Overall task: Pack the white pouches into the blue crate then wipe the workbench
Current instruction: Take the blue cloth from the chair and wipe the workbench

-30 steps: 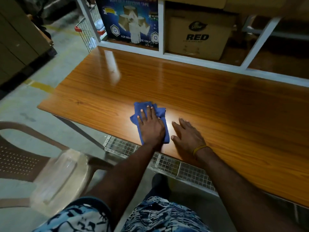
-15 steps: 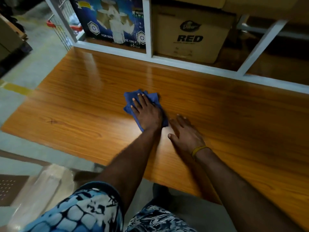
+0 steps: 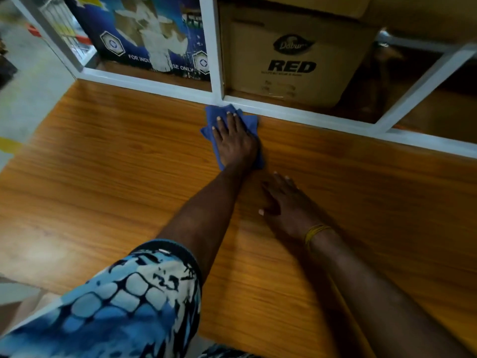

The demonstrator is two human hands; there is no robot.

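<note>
A blue cloth (image 3: 214,115) lies flat on the orange wooden workbench (image 3: 108,171), up against the white frame at its back edge. My left hand (image 3: 236,143) presses down on the cloth with straight fingers, arm stretched far forward. My right hand (image 3: 286,205) rests flat on the bare bench top nearer to me, a yellow band on its wrist. No white pouches and no blue crate are in view.
A white metal shelf frame (image 3: 296,112) borders the bench's far edge. Behind it stand a blue printed box (image 3: 144,34) and a brown carton marked RED (image 3: 294,63). The grey floor (image 3: 28,94) lies to the left.
My left hand has pushed the cloth away from me, from the bench's near part to its back edge. The right hand has stayed flat on the bench. The camera has leaned forward.
</note>
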